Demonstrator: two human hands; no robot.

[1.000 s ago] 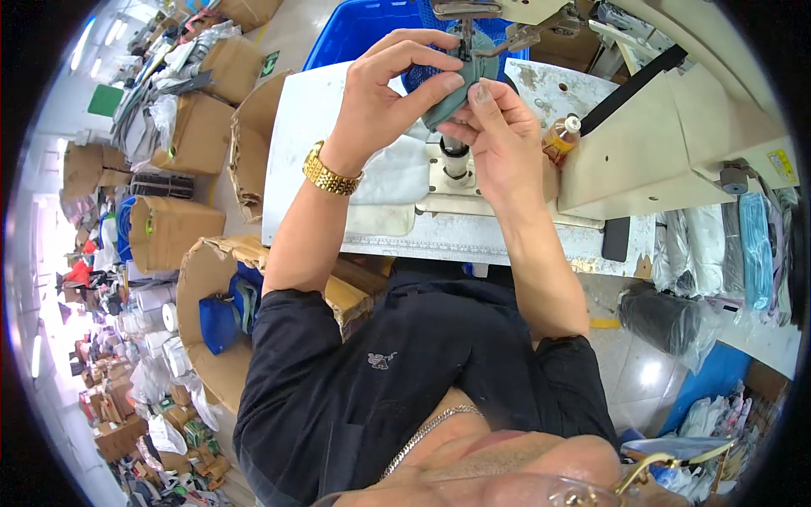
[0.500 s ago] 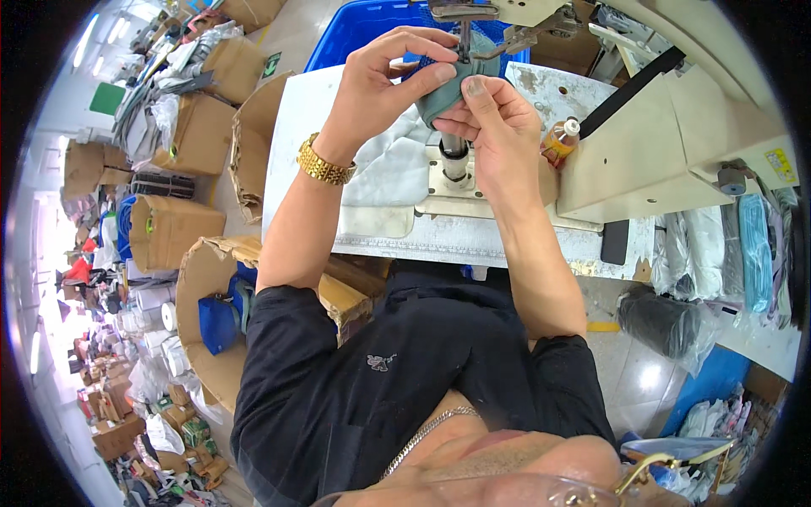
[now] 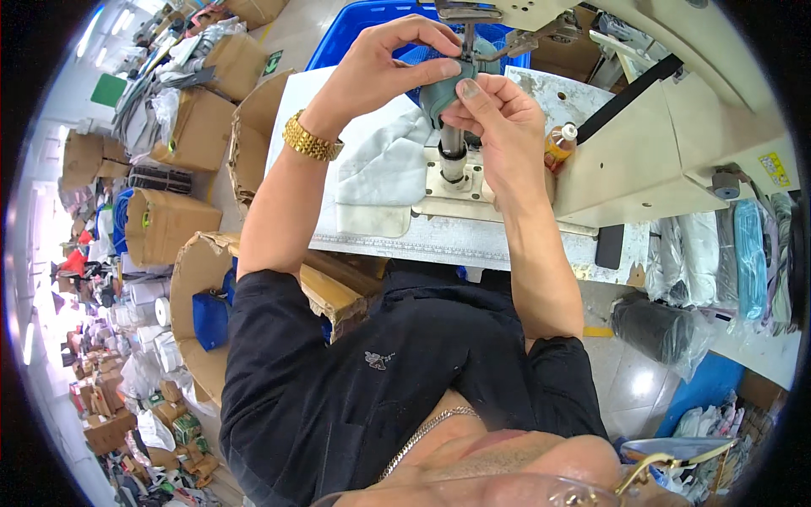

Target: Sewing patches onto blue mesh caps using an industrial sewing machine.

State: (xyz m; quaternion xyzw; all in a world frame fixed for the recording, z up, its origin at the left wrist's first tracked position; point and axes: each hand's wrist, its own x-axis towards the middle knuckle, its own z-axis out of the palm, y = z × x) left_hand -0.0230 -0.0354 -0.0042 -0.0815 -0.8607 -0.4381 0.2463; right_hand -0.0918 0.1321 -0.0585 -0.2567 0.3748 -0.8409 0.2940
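Observation:
A piece of dark green fabric (image 3: 438,95) is held at the top of the sewing machine's metal post (image 3: 454,160), under the presser foot and needle bar (image 3: 468,42). My left hand (image 3: 384,69), above a gold-coloured watch, pinches the fabric's upper left part between thumb and curved fingers. From the right, my right hand (image 3: 505,122) grips its near right edge between thumb and fingertips. Both hands are close to the needle area. The needle tip and the far side of the fabric cannot be made out.
The cream machine body (image 3: 650,144) fills the right, with a small bottle (image 3: 560,145) beside it. White cloth (image 3: 380,165) lies on the worn white table (image 3: 363,241). A blue basket (image 3: 334,42) stands behind; cardboard boxes (image 3: 198,372) are on the left.
My left hand and forearm have shifted slightly left and up, and the fabric has turned a little around the post. My right hand keeps its pinch, nearly in place.

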